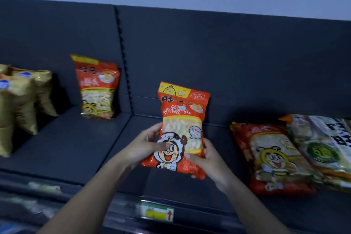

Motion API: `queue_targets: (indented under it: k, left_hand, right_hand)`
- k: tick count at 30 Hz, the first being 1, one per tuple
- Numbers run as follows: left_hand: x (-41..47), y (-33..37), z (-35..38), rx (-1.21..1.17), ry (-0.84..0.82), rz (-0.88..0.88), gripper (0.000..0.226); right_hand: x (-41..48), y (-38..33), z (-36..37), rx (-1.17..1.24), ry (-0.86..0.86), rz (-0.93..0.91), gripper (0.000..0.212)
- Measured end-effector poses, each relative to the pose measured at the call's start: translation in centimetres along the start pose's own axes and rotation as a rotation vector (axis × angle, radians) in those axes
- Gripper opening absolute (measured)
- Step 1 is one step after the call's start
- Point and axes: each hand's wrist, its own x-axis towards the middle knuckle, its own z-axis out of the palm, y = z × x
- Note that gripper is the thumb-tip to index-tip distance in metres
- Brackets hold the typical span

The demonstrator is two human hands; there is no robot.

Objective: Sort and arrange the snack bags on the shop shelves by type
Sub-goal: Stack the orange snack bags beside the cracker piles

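Two hands clamp one bag (182, 129): your left hand (148, 144) grips its left edge with the thumb laid across the front, and your right hand (207, 159) curls round the lower right corner. It is orange-red, with a cow-suited cartoon and a clear window of pale puffs. You hold it upright over the shelf (66, 148), in open space between the groups; whether its bottom edge touches the deck cannot be told. I judge you are mid-sort, carrying one bag and deciding which group takes it. To the left, well apart, a standing bag (96, 87) of the same orange leans at the back panel, and further left are the gold bags (24, 100). To the right lies a bee bag (269, 157), flat on its back, with pale bags (322, 148) overlapping its far side. The standing bag is blurred, but its lower figure looks yellow and dark, nearer the bee than your cow, so check the print before you pair them. The next move calls for choosing a spot, then setting the bag down on its base with the front facing out. Keep both hands on until it stands; a soft, puffy bag like this will likely tip forward if let go early. The flat heap at the right is not yet stood up.
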Motion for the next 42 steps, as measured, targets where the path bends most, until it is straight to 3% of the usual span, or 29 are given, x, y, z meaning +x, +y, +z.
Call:
queue_targets:
  k: [6,15,24,32,42]
  left_hand:
    - [-5.1,-1.5,-9.1,0.191,0.182,0.045,0.048]
    - [-10.8,-4.0,-20.2,0.337,0.420,0.075,0.047]
    - [-9.0,-4.2,-24.6,0.393,0.519,0.139,0.052]
    - [-4.6,-4.6,-27.3,0.481,0.598,0.209,0.048]
    - [-0.1,-4.6,-30.5,0.796,0.610,0.289,0.039]
  right_hand:
    - [2.7,2.2,11.1,-0.139,0.021,-0.197,0.068]
    - [5.5,2.1,23.3,-0.378,-0.052,-0.277,0.081]
    - [8.8,1.3,26.6,-0.420,-0.040,-0.285,0.082]
    - [14.0,1.2,28.0,-0.553,0.155,-0.395,0.083]
    - [18.6,0.8,29.2,-0.721,0.361,-0.561,0.075]
